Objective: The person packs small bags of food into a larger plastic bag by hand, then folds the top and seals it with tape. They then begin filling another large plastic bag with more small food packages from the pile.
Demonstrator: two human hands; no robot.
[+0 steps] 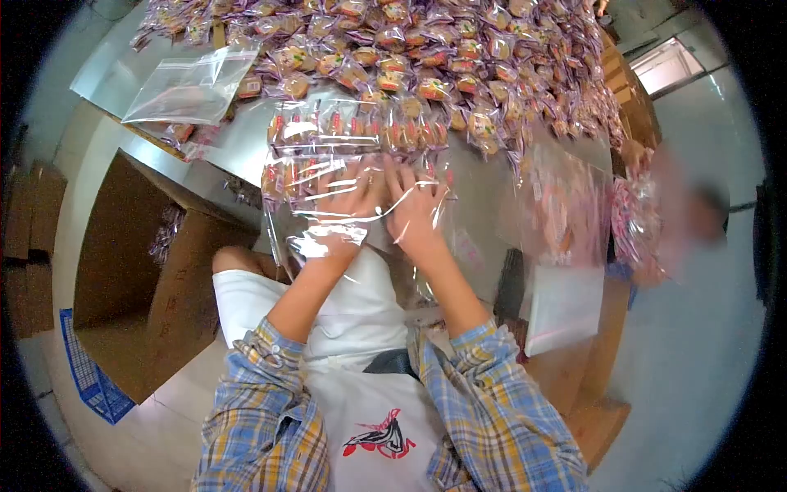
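Note:
A large clear plastic bag (361,225) lies in front of me, with two rows of small wrapped biscuits (344,125) standing on edge in its far part. My left hand (352,195) is inside the bag, fingers stretched forward over the nearer row. Beside it, also under the film, my right hand (416,205) has its fingers apart, touching the packets in the same row. Glare on the plastic partly hides the fingertips. A big pile of loose wrapped biscuits (393,61) covers the table beyond the bag.
More clear bags (193,86) lie at the far left. An open cardboard box (143,271) stands left of my legs, by a blue crate (94,381). To the right are a filled bag (566,205), a white stack (564,307) and a blurred person (684,213) handling packets.

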